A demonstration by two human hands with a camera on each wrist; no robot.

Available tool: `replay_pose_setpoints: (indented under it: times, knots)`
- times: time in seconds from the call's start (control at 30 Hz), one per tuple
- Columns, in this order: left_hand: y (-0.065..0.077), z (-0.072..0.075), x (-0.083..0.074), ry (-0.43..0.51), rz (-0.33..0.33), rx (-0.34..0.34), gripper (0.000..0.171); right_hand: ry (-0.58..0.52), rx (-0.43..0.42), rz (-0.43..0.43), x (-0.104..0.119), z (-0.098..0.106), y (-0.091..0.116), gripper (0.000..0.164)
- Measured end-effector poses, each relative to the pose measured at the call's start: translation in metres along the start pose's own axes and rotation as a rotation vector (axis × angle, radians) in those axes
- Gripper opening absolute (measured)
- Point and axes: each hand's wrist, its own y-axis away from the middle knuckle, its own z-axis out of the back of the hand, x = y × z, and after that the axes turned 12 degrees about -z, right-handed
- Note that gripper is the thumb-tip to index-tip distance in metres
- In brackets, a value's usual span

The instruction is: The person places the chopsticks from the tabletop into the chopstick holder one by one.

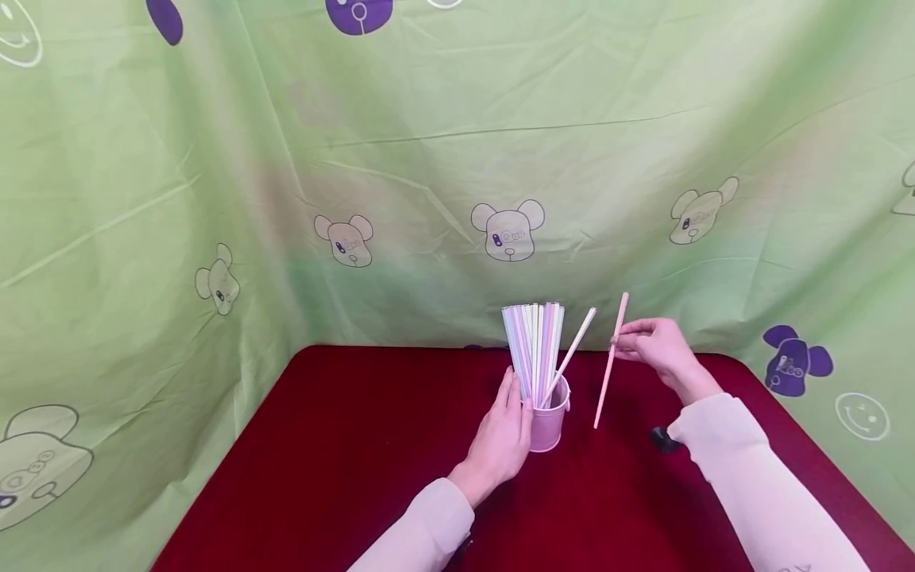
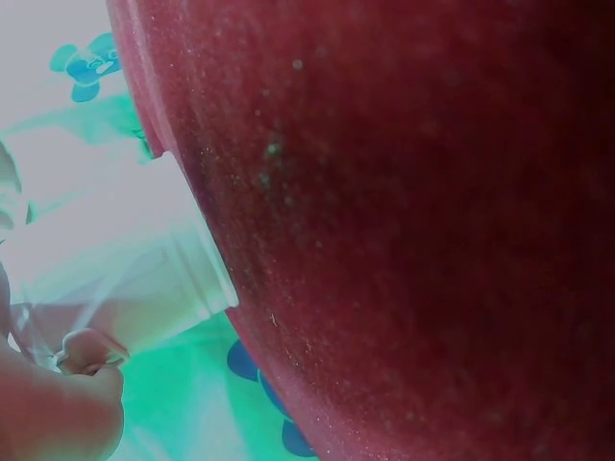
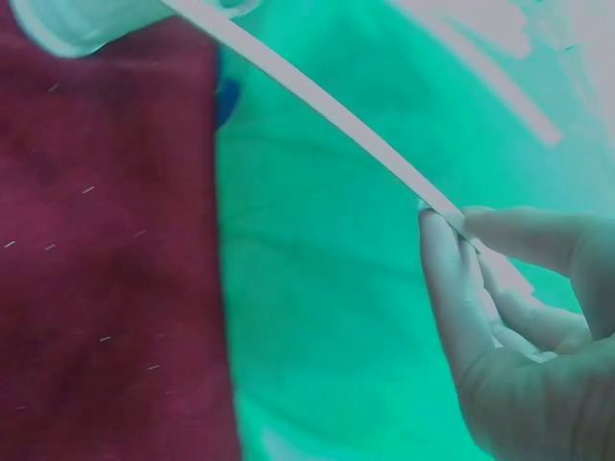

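Observation:
A small pink bucket stands upright on the table, shown pale in the left wrist view. Out of it rises a tight bunch of pastel straws, blue, lilac and whitish. One cream straw leans apart to the right. My left hand holds the bucket by its left side, thumb near the front rim. Right of the bucket, my right hand pinches a pink straw between thumb and fingertips above its middle. That straw slants in the air, its lower end pointing down-left.
The table has a dark red cloth. Behind and beside it hangs a green curtain printed with bear heads. A black object shows beneath the right cuff.

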Motion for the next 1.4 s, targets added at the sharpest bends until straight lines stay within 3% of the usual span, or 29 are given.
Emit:
replay_pose_setpoints:
  times: [0.27,0.47,0.6,0.8,1.03,1.27,1.4]
  knots:
    - [-0.003,-0.003,0.004,-0.013,-0.007,-0.007,0.055,-0.212,-0.025,0.157,0.036,-0.011,0.015,0.012]
    - [-0.002,-0.003,0.003,-0.009,-0.010,-0.007,0.054,-0.330,-0.050,0.228,0.037,-0.025,0.018,0.026]
    - [-0.003,-0.003,0.002,-0.012,-0.008,-0.003,0.055,-0.336,-0.084,0.248,0.028,-0.035,0.017,0.033]
    - [-0.005,-0.003,0.002,-0.015,-0.001,0.002,0.055,-0.248,-0.126,0.253,0.004,-0.049,0.013,0.030]
    - [-0.004,-0.005,0.002,-0.007,-0.002,0.010,0.055,-0.063,-0.137,0.212,-0.027,-0.072,0.009,0.031]
    - [-0.004,-0.003,0.003,-0.001,0.002,0.010,0.054,0.075,-0.131,0.228,-0.038,-0.084,0.009,0.030]
    - [-0.004,0.000,0.003,0.005,0.011,0.026,0.055,0.096,-0.109,0.219,-0.037,-0.083,0.010,0.033]
